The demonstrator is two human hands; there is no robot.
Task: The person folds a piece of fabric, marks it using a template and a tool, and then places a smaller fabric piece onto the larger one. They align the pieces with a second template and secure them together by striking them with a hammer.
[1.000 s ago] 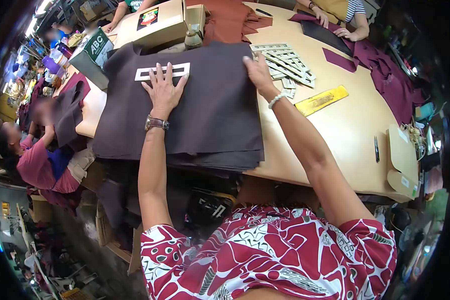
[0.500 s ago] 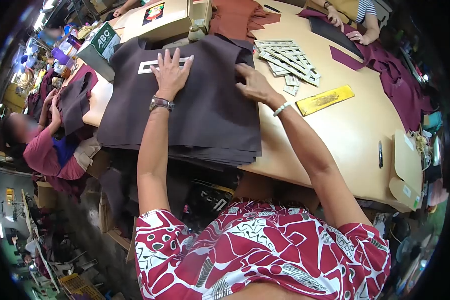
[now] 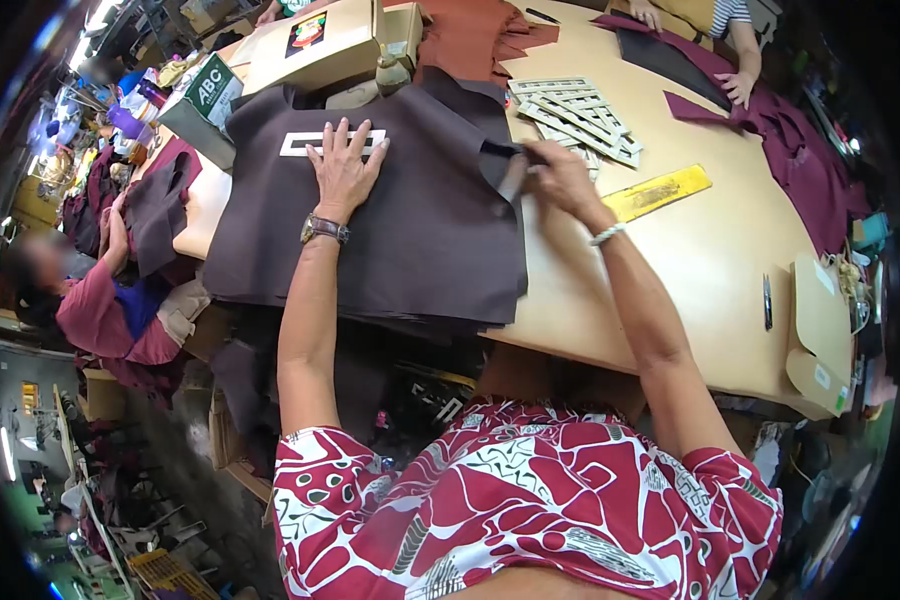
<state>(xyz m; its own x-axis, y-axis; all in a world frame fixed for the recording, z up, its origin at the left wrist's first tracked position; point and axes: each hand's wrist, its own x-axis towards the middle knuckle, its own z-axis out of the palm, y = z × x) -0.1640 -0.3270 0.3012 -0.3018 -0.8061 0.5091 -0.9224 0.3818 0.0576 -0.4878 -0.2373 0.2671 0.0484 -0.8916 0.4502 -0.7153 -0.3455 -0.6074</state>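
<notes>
Dark brown fabric pieces [image 3: 410, 220] lie stacked in front of me. A pale rectangular frame with a slot [image 3: 295, 145] rests on the top piece. My left hand [image 3: 345, 175] presses flat on it with fingers spread, partly covering its right half. At the stack's right edge, my right hand [image 3: 567, 182] has its fingers closed on a folded-up border of the dark fabric. That border and the fingertips are somewhat blurred.
Several similar slotted frames [image 3: 580, 115] lie piled at the right, near a yellow bar [image 3: 660, 193]. Cardboard boxes [image 3: 315, 42] and a green ABC box [image 3: 205, 100] stand behind. A pen [image 3: 767, 302] lies right. Co-workers handle maroon fabric [image 3: 795, 160] and dark pieces.
My right hand has moved right, pulling the fabric's right edge outward and up. My left hand stays on the frame. The co-worker's hands at upper right have moved apart.
</notes>
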